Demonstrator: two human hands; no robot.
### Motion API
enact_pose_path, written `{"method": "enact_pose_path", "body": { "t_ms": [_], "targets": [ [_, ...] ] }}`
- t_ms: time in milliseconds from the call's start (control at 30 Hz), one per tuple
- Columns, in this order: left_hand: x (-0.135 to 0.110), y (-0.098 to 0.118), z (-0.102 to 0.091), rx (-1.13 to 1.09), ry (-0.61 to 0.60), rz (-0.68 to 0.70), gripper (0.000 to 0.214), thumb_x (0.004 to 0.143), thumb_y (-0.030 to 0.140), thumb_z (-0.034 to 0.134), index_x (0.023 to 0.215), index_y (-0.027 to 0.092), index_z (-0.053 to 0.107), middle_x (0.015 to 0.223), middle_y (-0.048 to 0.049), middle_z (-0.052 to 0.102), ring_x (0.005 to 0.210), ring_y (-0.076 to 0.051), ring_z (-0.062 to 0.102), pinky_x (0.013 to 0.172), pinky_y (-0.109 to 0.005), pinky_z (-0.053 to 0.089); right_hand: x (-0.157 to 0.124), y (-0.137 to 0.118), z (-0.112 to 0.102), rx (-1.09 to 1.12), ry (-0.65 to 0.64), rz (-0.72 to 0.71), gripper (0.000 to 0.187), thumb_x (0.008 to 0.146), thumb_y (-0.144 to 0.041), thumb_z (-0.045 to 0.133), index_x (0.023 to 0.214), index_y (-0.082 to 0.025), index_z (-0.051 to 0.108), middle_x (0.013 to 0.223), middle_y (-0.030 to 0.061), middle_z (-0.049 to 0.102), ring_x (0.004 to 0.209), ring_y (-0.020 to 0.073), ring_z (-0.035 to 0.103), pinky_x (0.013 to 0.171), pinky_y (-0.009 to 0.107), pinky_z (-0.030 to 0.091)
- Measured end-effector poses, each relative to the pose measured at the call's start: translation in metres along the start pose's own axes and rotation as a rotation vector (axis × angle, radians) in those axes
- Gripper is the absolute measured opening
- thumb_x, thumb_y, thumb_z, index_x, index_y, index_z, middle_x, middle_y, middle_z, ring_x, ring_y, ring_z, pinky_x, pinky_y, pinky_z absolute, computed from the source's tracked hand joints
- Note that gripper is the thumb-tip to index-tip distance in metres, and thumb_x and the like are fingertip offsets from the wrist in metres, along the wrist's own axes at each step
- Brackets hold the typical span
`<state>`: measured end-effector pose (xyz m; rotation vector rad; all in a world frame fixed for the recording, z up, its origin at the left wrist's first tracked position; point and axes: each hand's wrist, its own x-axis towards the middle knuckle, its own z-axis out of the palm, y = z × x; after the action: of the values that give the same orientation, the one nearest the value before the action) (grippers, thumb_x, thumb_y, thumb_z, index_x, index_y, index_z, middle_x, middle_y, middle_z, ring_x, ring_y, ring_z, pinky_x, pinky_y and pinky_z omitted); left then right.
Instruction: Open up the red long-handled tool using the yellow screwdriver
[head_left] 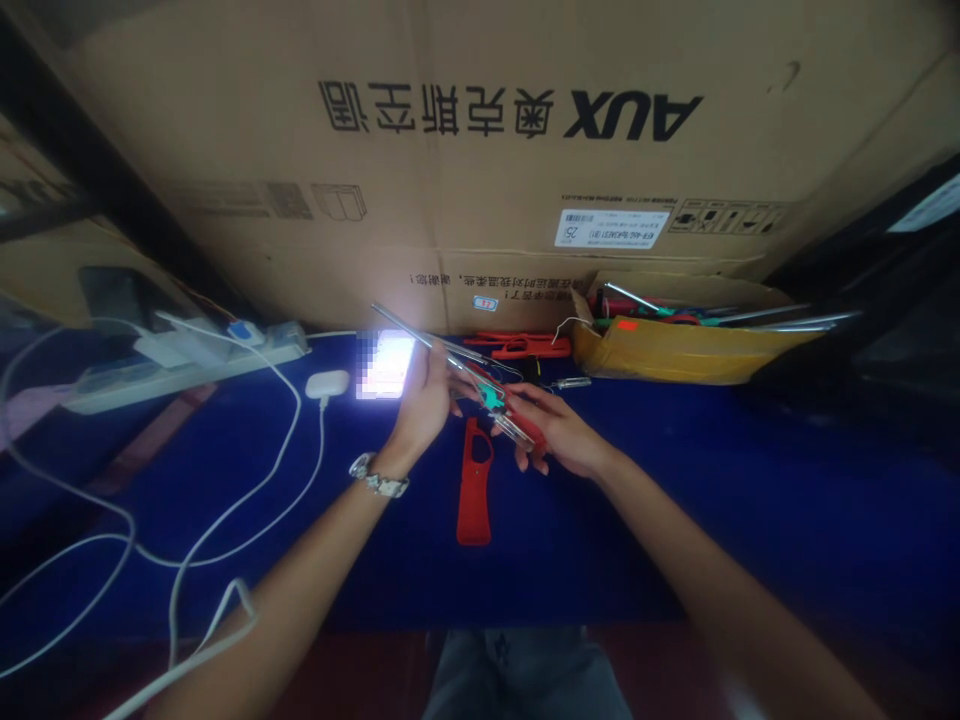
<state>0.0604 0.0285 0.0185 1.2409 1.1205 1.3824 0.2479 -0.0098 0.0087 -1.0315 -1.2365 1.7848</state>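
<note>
Both hands hold a long-nosed lighter (491,398) above the blue table, its insides exposed. It has a metal barrel pointing up and left, a green part in the middle and a red handle shell. My left hand (426,400) is closed round the barrel side, a bracelet on its wrist. My right hand (559,430) grips the red handle from the right, some of its fingers underneath. Just below them, a loose red half-shell (474,490) with a finger loop lies on the table. Behind the hands lie more red shells (525,346) and a small screwdriver-like piece (571,383).
A yellow-sided open box (667,350) with several lighters stands at the back right. A lit phone (394,365) is behind my left hand. White cables, a charging case (327,384) and a power strip (195,365) occupy the left. A large cardboard box (480,180) walls off the back.
</note>
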Motion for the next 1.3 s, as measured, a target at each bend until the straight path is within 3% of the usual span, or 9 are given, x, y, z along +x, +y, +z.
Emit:
{"method": "enact_pose_path", "body": {
  "t_ms": [300,600,800,867,967,1100,1200,1300],
  "targets": [
    [-0.003,0.005,0.002,-0.061,0.000,-0.115,0.043,0.098,0.064,0.047,0.109,0.023,0.040,0.072,0.0004,0.070,0.052,-0.017,0.073,0.037,-0.018,0.046,0.003,0.006,0.003,-0.038,0.090,-0.026,0.027,0.101,-0.040,0.054,0.123,-0.024,0.049,0.094,0.0031,0.070,0.071,0.0233,0.079,0.043,0.030,0.064],
    [-0.003,0.005,0.002,-0.105,-0.063,-0.094,0.045,0.097,0.068,0.045,0.106,0.025,0.038,0.071,-0.0014,0.071,0.058,-0.021,0.076,0.038,-0.021,0.047,0.011,0.019,0.002,-0.164,0.195,-0.187,0.038,0.093,-0.043,0.061,0.125,-0.027,0.046,0.100,0.0011,0.060,0.071,0.0184,0.075,0.045,0.030,0.064],
    [-0.003,0.004,0.001,-0.126,-0.083,-0.083,0.046,0.096,0.070,0.045,0.103,0.024,0.039,0.073,-0.0034,0.073,0.061,-0.022,0.077,0.038,-0.021,0.048,0.009,0.021,0.001,-0.426,0.323,-0.369,0.035,0.093,-0.039,0.057,0.126,-0.026,0.052,0.092,0.0000,0.057,0.062,0.0134,0.062,0.045,0.026,0.059],
    [-0.004,0.005,0.001,-0.137,-0.087,-0.088,0.047,0.096,0.070,0.044,0.101,0.024,0.039,0.074,-0.0046,0.074,0.062,-0.023,0.077,0.038,-0.021,0.049,0.008,0.021,0.001,-0.525,0.361,-0.410,0.034,0.095,-0.034,0.053,0.129,-0.026,0.053,0.089,0.0004,0.059,0.062,0.0146,0.060,0.049,0.027,0.057],
    [-0.004,0.008,0.002,-0.148,-0.085,-0.101,0.047,0.096,0.070,0.044,0.098,0.024,0.039,0.076,-0.0056,0.075,0.063,-0.024,0.077,0.038,-0.022,0.050,0.007,0.021,0.000,-0.696,0.424,-0.453,0.037,0.097,-0.027,0.047,0.134,-0.024,0.052,0.090,0.0032,0.063,0.075,0.0195,0.065,0.067,0.033,0.057],
    [-0.003,0.010,0.000,-0.137,-0.064,-0.100,0.044,0.098,0.068,0.041,0.095,0.025,0.038,0.074,-0.0047,0.075,0.060,-0.022,0.076,0.038,-0.022,0.048,0.005,0.019,-0.001,-0.831,0.461,-0.446,0.042,0.097,-0.020,0.041,0.137,-0.022,0.050,0.100,0.0082,0.068,0.084,0.0224,0.067,0.080,0.037,0.053],
    [-0.002,0.010,0.000,-0.116,-0.068,-0.088,0.044,0.097,0.068,0.044,0.095,0.025,0.037,0.071,-0.0036,0.075,0.058,-0.021,0.076,0.037,-0.019,0.042,0.003,0.015,0.000,-0.907,0.457,-0.414,0.043,0.095,-0.018,0.039,0.137,-0.022,0.050,0.107,0.0096,0.070,0.084,0.0229,0.068,0.076,0.036,0.051],
    [-0.003,0.010,0.001,-0.086,-0.069,-0.092,0.044,0.096,0.067,0.048,0.097,0.025,0.036,0.069,-0.0026,0.074,0.058,-0.021,0.076,0.037,-0.017,0.039,-0.001,0.009,0.004,-1.112,0.467,-0.289,0.042,0.094,-0.017,0.042,0.132,-0.026,0.055,0.113,0.0085,0.071,0.081,0.0238,0.068,0.070,0.034,0.048]
  ]
}}
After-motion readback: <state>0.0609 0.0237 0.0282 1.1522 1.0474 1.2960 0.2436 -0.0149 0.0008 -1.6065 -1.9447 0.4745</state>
